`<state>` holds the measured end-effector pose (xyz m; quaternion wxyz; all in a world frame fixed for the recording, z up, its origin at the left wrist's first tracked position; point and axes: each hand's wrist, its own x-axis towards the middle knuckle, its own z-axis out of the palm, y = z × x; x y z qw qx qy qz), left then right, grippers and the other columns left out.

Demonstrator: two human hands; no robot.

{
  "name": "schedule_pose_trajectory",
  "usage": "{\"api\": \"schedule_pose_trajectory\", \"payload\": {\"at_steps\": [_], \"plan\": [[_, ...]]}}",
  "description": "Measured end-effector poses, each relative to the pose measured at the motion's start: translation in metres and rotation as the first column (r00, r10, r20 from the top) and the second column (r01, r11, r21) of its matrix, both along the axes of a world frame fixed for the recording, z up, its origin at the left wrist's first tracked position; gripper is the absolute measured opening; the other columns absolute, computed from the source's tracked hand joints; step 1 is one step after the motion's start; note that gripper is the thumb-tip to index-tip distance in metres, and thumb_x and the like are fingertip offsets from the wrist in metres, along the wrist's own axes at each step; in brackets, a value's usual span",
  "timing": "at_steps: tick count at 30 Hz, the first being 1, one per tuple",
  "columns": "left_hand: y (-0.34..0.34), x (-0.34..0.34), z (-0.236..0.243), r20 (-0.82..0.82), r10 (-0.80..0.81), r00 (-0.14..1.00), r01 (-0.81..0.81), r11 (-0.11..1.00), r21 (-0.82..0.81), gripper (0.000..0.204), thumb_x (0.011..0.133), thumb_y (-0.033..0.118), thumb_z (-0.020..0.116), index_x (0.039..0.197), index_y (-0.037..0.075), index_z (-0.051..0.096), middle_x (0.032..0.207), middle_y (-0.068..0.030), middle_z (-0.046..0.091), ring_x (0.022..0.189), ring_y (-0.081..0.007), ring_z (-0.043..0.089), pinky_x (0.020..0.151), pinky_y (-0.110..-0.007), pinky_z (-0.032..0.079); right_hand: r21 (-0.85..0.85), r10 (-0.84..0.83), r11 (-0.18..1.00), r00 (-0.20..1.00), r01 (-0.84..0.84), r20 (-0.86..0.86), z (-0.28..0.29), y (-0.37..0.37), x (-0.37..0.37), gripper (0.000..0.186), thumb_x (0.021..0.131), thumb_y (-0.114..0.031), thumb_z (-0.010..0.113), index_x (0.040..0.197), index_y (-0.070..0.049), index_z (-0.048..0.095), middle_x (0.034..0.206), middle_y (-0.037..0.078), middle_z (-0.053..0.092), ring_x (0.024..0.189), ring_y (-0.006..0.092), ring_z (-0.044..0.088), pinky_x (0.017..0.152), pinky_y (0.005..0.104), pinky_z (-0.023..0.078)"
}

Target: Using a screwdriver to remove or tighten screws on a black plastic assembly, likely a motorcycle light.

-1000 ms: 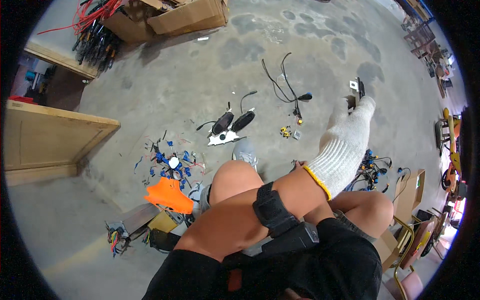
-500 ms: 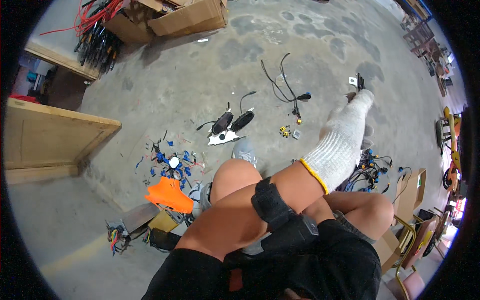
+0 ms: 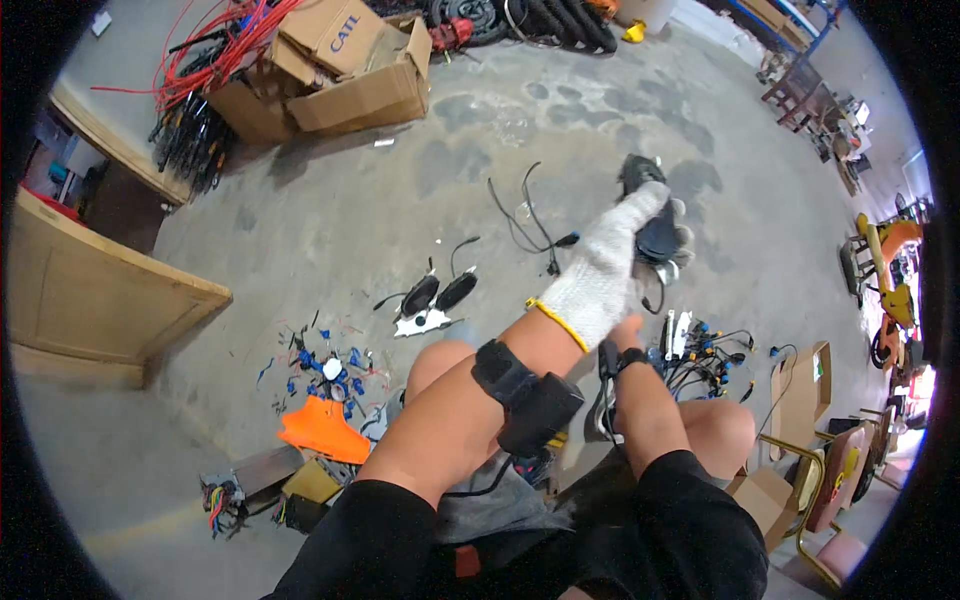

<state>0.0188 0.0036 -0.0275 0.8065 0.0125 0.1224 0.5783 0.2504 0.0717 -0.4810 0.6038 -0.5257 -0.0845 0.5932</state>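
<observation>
My left hand (image 3: pixel 622 232), in a white knit glove with a yellow cuff, reaches across from the lower left. Its fingers close on a long black part (image 3: pixel 657 238) with rounded pods and a short dangling cable. Gloved fingertips of my right hand (image 3: pixel 685 245) show along the far right side of that part; the rest of this hand is mostly hidden behind the left glove. On the floor to the left lies a similar pair of black oval pods (image 3: pixel 457 291) on a white bracket (image 3: pixel 420 322). Black cables (image 3: pixel 535 225) lie between them and my hands.
Blue connectors (image 3: pixel 345 365) and an orange plastic piece (image 3: pixel 322 430) lie at left, above a metal box with coloured wires (image 3: pixel 265 470). A heap of black wiring (image 3: pixel 705 360) lies near my right knee. Cardboard boxes (image 3: pixel 360 100) stand at the back left; a wooden panel (image 3: pixel 110 285) stands left.
The view has shifted, showing more of the back. My hands have come left, and the black part, earlier barely visible beyond the glove, now shows its broad side. My right forearm has come into view.
</observation>
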Motion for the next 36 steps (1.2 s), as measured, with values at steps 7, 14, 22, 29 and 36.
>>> {"api": "schedule_pose_trajectory", "payload": {"at_steps": [7, 14, 22, 29, 36], "plan": [[-0.003, -0.034, -0.001, -0.229, 0.044, 0.973, -0.009, 0.989, 0.148, 0.032, 0.096, 0.021, 0.058, 0.12, 0.001, 0.055, 0.105, -0.0134, 0.068, 0.079, -0.024, 0.069, 0.072, -0.041, 0.06, 0.098, 0.203, 0.904, 0.619, -0.416, 0.759, 0.354, 0.045, -0.06, 0.028, 0.09, -0.022, 0.061, 0.101, 0.003, 0.067, 0.079, 0.009, 0.066, 0.062, 0.0158, 0.061, 0.053, 0.0294, 0.05], [0.001, -0.01, 0.009, -0.435, 0.065, 0.898, -0.009, 0.992, 0.129, 0.034, 0.1, 0.031, 0.053, 0.119, 0.004, 0.056, 0.101, -0.0143, 0.069, 0.076, -0.0249, 0.069, 0.069, -0.04, 0.059, 0.253, 0.236, 0.782, 0.645, -0.57, 0.727, 0.468, -0.055, -0.06, 0.026, 0.091, -0.022, 0.069, 0.104, 0.001, 0.068, 0.079, 0.005, 0.066, 0.065, 0.0108, 0.061, 0.055, 0.0252, 0.05], [-0.007, 0.005, 0.007, -0.448, 0.029, 0.894, -0.034, 0.999, -0.004, 0.033, 0.097, 0.035, 0.054, 0.112, 0.007, 0.061, 0.098, -0.0124, 0.068, 0.083, -0.0251, 0.067, 0.068, -0.042, 0.057, 0.209, 0.25, 0.684, 0.494, -0.698, 0.833, 0.473, -0.084, -0.068, 0.025, 0.091, -0.023, 0.07, 0.101, -0.001, 0.071, 0.074, 0.0, 0.064, 0.063, 0.0061, 0.053, 0.057, 0.0228, 0.044], [-0.006, -0.002, 0.006, -0.503, -0.011, 0.864, 0.003, 1.0, -0.015, 0.031, 0.097, 0.033, 0.053, 0.114, 0.008, 0.061, 0.101, -0.0098, 0.065, 0.087, -0.0247, 0.065, 0.071, -0.043, 0.057, 0.259, 0.18, 0.603, 0.444, -0.754, 0.878, 0.463, -0.084, -0.068, 0.014, 0.089, -0.012, 0.07, 0.097, 0.0, 0.07, 0.077, 0.004, 0.064, 0.07, 0.0086, 0.057, 0.062, 0.0251, 0.046], [-0.011, 0.001, 0.008, -0.598, 0.024, 0.801, -0.056, 0.998, -0.034, 0.033, 0.096, 0.032, 0.054, 0.117, 0.007, 0.059, 0.104, -0.0141, 0.067, 0.089, -0.0259, 0.066, 0.075, -0.043, 0.055, 0.271, -0.27, 0.383, 0.173, -0.883, 0.947, 0.47, -0.081, -0.062, 0.009, 0.084, -0.007, 0.07, 0.092, -0.005, 0.068, 0.086, 0.01, 0.064, 0.071, 0.0249, 0.064, 0.065, 0.0343, 0.052]]}}
